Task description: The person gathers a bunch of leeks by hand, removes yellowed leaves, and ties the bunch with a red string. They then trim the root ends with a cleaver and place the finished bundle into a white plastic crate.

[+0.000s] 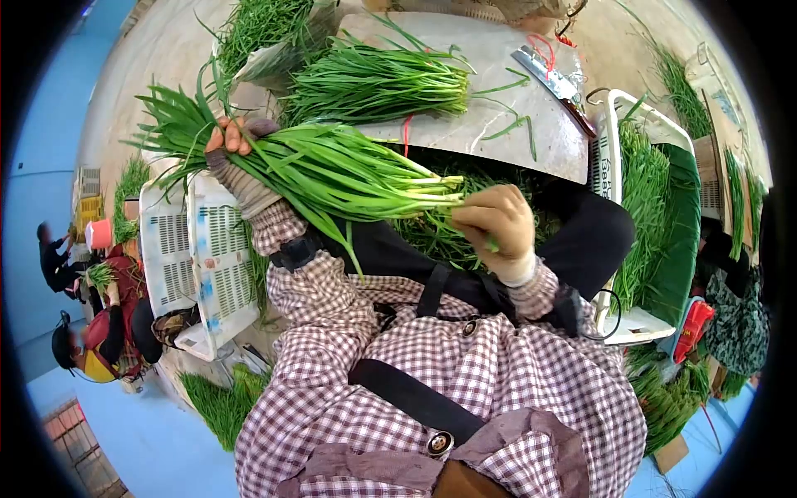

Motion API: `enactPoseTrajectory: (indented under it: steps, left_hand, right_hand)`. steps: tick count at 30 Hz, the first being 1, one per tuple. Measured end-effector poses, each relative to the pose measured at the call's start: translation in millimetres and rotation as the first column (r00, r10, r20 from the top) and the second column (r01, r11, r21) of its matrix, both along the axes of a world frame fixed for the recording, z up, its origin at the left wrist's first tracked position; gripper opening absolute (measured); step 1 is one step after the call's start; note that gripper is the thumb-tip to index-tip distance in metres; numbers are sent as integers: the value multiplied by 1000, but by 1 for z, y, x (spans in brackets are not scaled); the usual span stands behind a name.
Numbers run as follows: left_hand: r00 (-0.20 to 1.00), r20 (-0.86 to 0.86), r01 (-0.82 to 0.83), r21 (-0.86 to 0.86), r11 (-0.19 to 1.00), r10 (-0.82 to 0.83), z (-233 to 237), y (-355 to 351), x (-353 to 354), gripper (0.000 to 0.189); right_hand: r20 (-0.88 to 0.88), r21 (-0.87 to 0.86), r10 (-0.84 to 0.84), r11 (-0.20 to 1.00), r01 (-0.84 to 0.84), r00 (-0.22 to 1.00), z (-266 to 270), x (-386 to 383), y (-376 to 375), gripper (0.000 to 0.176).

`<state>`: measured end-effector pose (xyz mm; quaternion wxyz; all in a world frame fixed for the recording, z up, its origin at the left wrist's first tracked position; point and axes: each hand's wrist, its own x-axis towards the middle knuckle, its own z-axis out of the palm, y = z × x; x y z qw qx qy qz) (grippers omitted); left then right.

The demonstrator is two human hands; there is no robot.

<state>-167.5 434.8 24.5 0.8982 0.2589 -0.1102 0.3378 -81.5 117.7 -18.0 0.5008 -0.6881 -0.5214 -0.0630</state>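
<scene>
Your left hand (231, 137) is gripping the leafy bunch (332, 162) by the board's (494, 133) near edge; your right hand (501, 220) is pinching pale stems (430, 200), probably firmer holds than the light, bruisable leaves.

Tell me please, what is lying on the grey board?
On the grey board: a bundle of green stalks, a knife, red string and loose stalks. The surface beneath the bundle is covered.

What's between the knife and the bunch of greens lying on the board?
A few loose green stalks lie between the knife and the bunch, seen in the head view.
</scene>
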Motion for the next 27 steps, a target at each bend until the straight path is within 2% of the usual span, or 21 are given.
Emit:
enactPoseTrajectory:
  steps: [2,4,5,6,8,9,12,14,16,18,20,22,24,25,26,27]
  left_hand:
    - [1000,15,-8,-60,998,9,-2,3,-4,10]
    - [995,22,-99,-78,992,101,-5,12,-9,8]
    - [996,51,-68,-104,992,73,-5,13,-9,7]
    - [997,46,-63,-108,992,69,-6,12,-8,7]
    - [996,50,-67,-97,993,72,-6,12,-4,7]
    - [996,20,-80,-108,991,82,-5,10,-3,6]
    - [997,-34,-66,-86,994,63,-4,2,5,6]
    - [1000,-11,-21,-89,996,20,-5,-4,8,7]
    - [999,3,-32,-144,989,32,-6,-8,7,9]
    - [1000,-9,-21,-117,993,20,-9,-4,3,10]
    - [994,67,90,-102,991,-83,-11,-9,7,10]
    - [995,54,84,-94,992,-79,-13,-12,7,10]
    - [990,100,105,-86,991,-96,-15,-9,7,10]
    - [990,122,92,-124,988,-77,-14,-10,5,10]
    - [990,124,89,-122,988,-74,-12,-7,4,10]
    - [986,155,80,-92,993,-65,-12,-4,3,10]
  right_hand:
    - [-127,-15,45,999,-47,991,-8,0,-26,21]
    - [-230,-193,79,973,-126,970,-16,0,-49,16]
    - [-116,-420,111,895,-150,987,-17,2,-55,26]
    - [-121,-424,106,893,-148,987,-18,0,-57,26]
    - [178,-345,-105,924,162,978,4,-7,-38,42]
    - [256,-289,-136,934,210,957,3,-9,-28,56]
    - [400,-117,-156,969,219,903,16,-7,15,44]
    - [400,-59,-126,985,163,908,6,-4,30,38]
    - [253,87,-137,989,119,958,3,1,31,37]
    - [134,44,-3,999,-3,991,9,4,14,40]
    - [116,-21,25,1000,-22,993,10,-1,-2,40]
    - [113,-56,7,998,0,994,6,-6,-18,37]
    - [149,-162,-21,986,45,989,4,-7,-38,31]
    - [96,-299,27,954,3,995,-1,-3,-49,28]
    - [-19,-500,116,859,-110,993,-14,4,-58,26]
    - [-97,-798,73,590,-121,993,-20,7,-70,25]
